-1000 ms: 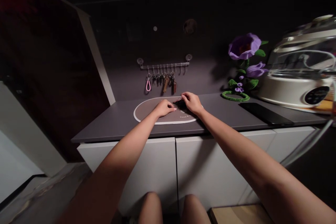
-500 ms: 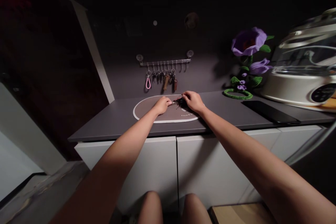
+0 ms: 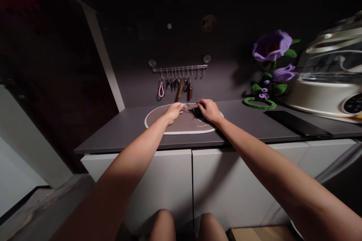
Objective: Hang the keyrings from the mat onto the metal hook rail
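Note:
Over the oval mat (image 3: 158, 121), my left hand (image 3: 173, 113) pinches a small shiny metal key ring (image 3: 185, 106) between thumb and fingertips. A dark bunch of keys (image 3: 194, 109) lies between the two hands, partly hidden by my right hand (image 3: 209, 110), whose curled fingers grip it from the right. The metal piece and the keys appear linked, though the joint is too small to make out. Both hands stay low, just above or resting on the mat.
Behind the mat, a clear hook rail (image 3: 181, 68) on the wall carries several hanging keys and a pink loop (image 3: 161, 89). To the right are a purple flower ornament (image 3: 273, 47), a black phone (image 3: 296, 123) and a cream appliance (image 3: 319, 92). White cabinet doors (image 3: 158, 173) lie below.
My left hand has moved slightly up and away from the keys, drawing the shiny ring out to the left. My right hand keeps its grip. The view has shifted slightly.

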Motion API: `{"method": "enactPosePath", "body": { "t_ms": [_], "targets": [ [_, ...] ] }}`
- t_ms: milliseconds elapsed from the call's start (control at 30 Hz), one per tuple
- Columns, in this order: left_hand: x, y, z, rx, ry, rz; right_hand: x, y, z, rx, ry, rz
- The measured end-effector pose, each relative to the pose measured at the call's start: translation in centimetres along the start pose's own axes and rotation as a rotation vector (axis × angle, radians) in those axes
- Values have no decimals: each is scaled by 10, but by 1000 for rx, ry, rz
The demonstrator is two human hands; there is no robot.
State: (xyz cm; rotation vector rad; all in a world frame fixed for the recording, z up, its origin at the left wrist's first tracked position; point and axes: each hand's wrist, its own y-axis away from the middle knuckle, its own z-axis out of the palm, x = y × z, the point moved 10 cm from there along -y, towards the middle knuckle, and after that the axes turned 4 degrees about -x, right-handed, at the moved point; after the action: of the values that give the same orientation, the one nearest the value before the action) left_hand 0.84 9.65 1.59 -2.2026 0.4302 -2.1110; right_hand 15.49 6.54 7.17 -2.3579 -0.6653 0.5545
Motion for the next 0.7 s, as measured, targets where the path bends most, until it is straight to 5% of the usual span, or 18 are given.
{"method": "enactPosePath", "body": {
  "t_ms": [300, 700],
  "targets": [
    [18, 9, 12, -110, 512, -10, -8, 0, -2, 0, 8, -24],
    [42, 10, -8, -128, 690, 111, -25, 1, 4, -35, 27, -108]
  ]
}}
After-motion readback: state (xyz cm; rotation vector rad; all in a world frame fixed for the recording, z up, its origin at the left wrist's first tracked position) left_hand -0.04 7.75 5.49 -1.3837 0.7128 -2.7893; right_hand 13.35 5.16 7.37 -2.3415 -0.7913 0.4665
